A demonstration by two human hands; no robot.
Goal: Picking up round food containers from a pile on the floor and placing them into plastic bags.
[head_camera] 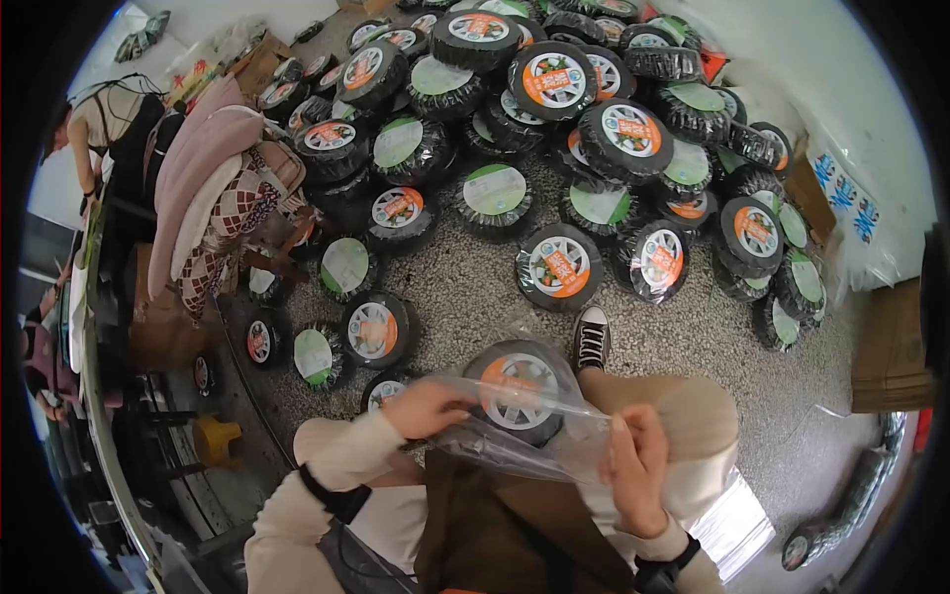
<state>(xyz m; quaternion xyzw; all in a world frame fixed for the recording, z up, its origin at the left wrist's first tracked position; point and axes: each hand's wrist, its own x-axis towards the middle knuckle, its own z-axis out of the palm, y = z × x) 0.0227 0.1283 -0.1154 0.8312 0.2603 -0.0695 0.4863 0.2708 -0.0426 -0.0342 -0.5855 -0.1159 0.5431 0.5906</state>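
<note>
Between my knees sits a round black package point(519, 390) with an orange and white label, partly inside or under a clear plastic bag point(512, 460). My left hand point(430, 408), slightly blurred, is at the bag's left edge with fingers bent on the film. On the right side, my right hand point(637, 468) pinches the bag between thumb and fingers, so the film stretches across between both hands. The lower part of the package is behind the film. Just past it lie more film-wrapped round black packages point(559, 267), some with orange labels up, others with green and white ones.
Many like packages point(553, 80) are heaped on the speckled floor point(460, 289). A chair with pink cushions point(200, 171) and a yellow stool point(217, 440) stand at left, where other people work. Flattened cardboard point(890, 349) and a wrapped roll of packages point(853, 497) are at right.
</note>
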